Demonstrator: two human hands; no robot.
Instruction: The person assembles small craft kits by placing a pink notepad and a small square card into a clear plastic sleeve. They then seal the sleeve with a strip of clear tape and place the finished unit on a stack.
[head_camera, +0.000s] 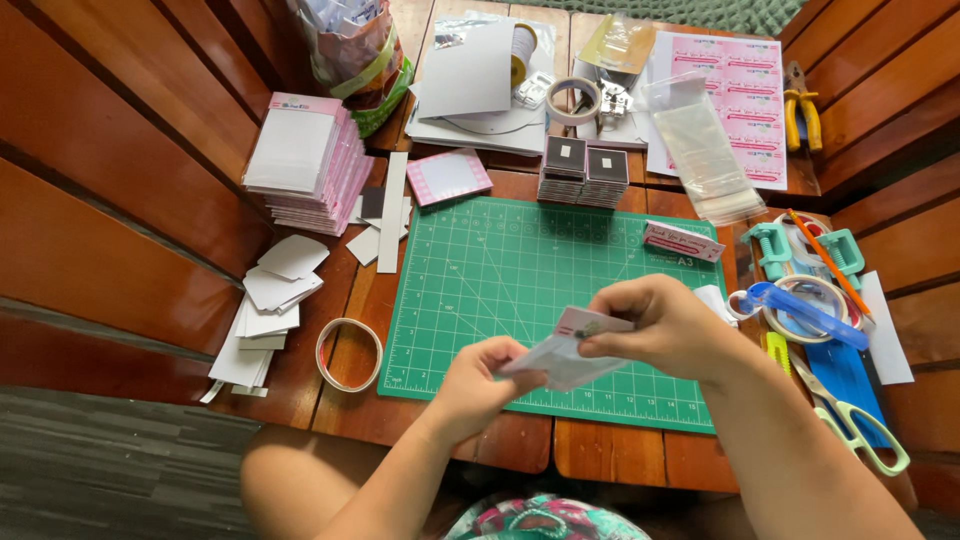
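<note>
Pinching a small pink card (590, 322) in a clear sleeve (560, 362), the right hand (655, 325) is gripping above while the left hand (480, 385) is pinching the sleeve's lower end, over the green cutting mat (500, 270).

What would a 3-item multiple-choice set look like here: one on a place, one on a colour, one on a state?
1. Where is the tape ring?
A. left of the cutting mat
B. on the mat
C. on the pink card stack

2. What colour is the mat?
A. blue
B. green
C. grey

3. What are the hands doing?
A. both resting flat
B. only the right hand holds something
C. both pinch one clear sleeve with a card

Answers:
1 A: the ring lies on bare wood off the mat's left edge.
2 B: a green gridded surface.
3 C: the left hand and right hand each grip an end of the sleeve above the mat.
</note>
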